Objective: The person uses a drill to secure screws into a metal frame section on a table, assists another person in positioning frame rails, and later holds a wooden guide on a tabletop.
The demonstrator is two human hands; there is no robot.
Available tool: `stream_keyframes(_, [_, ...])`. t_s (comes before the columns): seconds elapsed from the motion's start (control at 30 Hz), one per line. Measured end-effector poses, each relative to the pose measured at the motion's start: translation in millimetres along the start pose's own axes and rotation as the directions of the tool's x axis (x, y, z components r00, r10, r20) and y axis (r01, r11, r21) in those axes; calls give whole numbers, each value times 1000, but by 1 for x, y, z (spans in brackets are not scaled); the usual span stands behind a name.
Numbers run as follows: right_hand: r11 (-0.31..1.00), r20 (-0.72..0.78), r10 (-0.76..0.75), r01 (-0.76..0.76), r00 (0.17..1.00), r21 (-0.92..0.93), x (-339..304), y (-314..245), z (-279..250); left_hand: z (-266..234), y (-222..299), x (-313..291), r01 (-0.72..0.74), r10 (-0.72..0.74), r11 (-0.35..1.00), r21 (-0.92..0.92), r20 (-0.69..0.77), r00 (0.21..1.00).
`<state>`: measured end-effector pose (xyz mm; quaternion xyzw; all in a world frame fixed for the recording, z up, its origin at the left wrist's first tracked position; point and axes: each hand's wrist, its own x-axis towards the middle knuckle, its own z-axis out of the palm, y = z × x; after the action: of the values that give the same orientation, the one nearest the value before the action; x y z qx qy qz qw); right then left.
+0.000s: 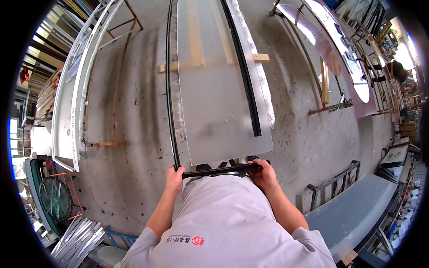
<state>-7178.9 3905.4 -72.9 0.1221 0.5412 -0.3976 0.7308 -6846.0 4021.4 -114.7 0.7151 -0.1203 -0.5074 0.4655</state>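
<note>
Hands (219,172) on black frame strip (221,170)

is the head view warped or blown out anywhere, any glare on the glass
Head view: fisheye bends the black frame strip near the frosted glass panel; black vignette rings the corners; the windows at the right edge are blown out; the panel shows only soft sheen; both hands look sharp.

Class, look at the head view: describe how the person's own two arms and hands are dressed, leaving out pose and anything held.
Both forearms are bare, with no gloves on the left hand or the right hand. No watch or ring is visible. Short light grey sleeves of a T-shirt cover the upper arms; the shirt carries a small red mark.
</note>
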Motion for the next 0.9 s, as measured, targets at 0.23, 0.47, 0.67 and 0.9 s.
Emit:
stream_keyframes(0.23, [1000,74,-6,7,997,-14,34,-12,-35,8,-18,2,202,-187,957,-210,90,978])
stream_keyframes(0.47, [988,154,-99,115,983,-100,43,-21,-35,23,-9,7,213,-186,927,-308,114,976])
stream_keyframes(0.67, [988,212,-86,110,973,-104,68,-30,-41,31,-11,22,200,-180,943,-265,97,979])
stream_keyframes(0.9, [983,140,-90,110,986,-144,63,-29,-26,35,-4,25,230,-197,940,-253,147,969])
